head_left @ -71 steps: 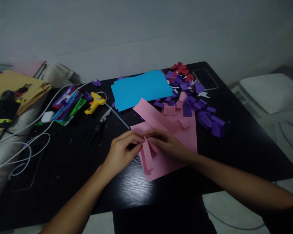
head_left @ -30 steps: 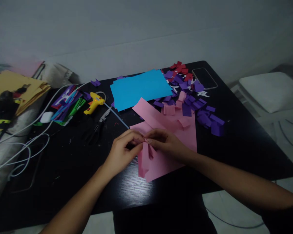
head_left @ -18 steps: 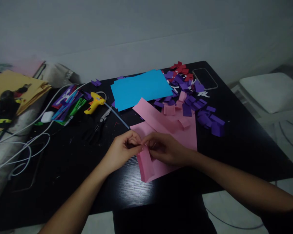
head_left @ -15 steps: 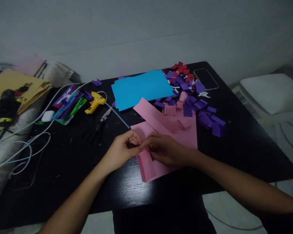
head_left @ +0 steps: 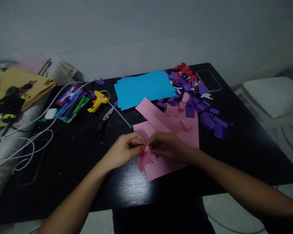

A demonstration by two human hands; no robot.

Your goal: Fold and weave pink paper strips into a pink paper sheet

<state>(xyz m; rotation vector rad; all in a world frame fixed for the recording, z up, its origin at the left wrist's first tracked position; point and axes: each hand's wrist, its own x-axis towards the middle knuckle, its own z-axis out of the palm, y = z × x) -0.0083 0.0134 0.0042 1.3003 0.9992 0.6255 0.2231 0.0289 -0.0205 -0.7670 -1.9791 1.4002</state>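
A small strip of pink paper (head_left: 144, 160) hangs between my hands, its upper end pinched by both. My left hand (head_left: 127, 148) grips it between thumb and fingers. Fingertips of my right hand (head_left: 169, 146) meet the left ones at the strip's top edge. Beneath them lies a larger pink sheet (head_left: 164, 169), partly covered by my right hand. Across that sheet rests a long pink strip (head_left: 152, 112), and small folded pink pieces (head_left: 172, 110) lie near its far edge.
Blue sheets (head_left: 145, 89) lie at the back beside purple paper pieces (head_left: 210, 120) and red ones (head_left: 184, 70). A yellow glue gun (head_left: 97, 100) with a glue stick and scissors (head_left: 104, 120) are left of centre. White cables (head_left: 30, 146) loop at left; a phone (head_left: 208, 80) sits back right.
The small pink strip has been lifted off the larger sheet's near corner and now hangs tilted from my fingertips. The view has shifted slightly.
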